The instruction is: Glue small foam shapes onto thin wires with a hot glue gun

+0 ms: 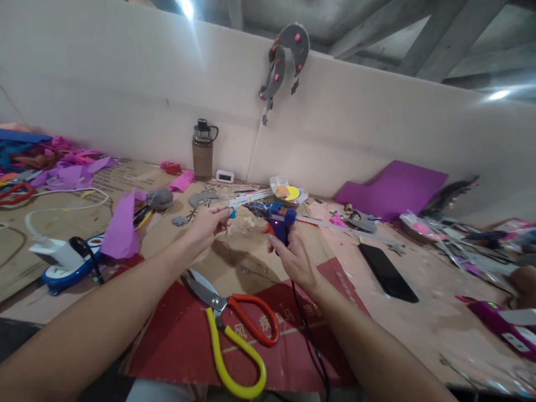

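Observation:
In the head view my right hand (291, 254) is wrapped round the handle of a blue glue gun (278, 216), which has a small red light lit and its nozzle pointing left. My left hand (211, 223) pinches a small bright blue piece (233, 213) just left of the nozzle; its exact shape is too small to tell. Below the hands, large scissors (218, 304) with one red and one yellow handle lie on the red and brown cardboard (176, 346). A black cable runs down from the glue gun's handle.
A bottle (202, 153) stands by the wall. A black phone (387, 272) lies at right, a blue-edged power strip (69, 273) at left. Purple sheet (393, 190), felt scraps (75, 170) and a grey yarn ball (159, 198) lie around. A person's hand (525, 282) shows at the far right.

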Demonstrator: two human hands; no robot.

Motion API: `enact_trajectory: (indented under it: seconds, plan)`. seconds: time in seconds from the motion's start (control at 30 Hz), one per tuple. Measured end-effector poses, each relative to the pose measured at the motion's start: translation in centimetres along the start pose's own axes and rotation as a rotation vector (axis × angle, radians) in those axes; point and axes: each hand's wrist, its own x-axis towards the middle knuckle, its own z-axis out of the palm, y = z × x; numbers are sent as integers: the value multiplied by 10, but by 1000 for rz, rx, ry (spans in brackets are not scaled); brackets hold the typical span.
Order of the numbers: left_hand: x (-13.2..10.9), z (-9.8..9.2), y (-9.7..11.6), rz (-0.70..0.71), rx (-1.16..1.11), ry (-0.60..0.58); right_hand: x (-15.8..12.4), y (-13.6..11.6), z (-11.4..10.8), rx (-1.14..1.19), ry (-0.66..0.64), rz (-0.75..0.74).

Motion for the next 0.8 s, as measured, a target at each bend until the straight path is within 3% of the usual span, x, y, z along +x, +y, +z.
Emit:
enact_trajectory:
  seconds: [0.2, 0.43, 0.8]
  plan:
    - [-2, 4, 0, -26, 27, -17, -2, 5, 0, -13, -84, -59]
    - [-8, 9, 4, -43, 75, -6, -3, 0, 1, -128, -81, 23]
    - [-4, 5, -2, -8, 116, -33, -3, 3, 3, -163, -94, -45]
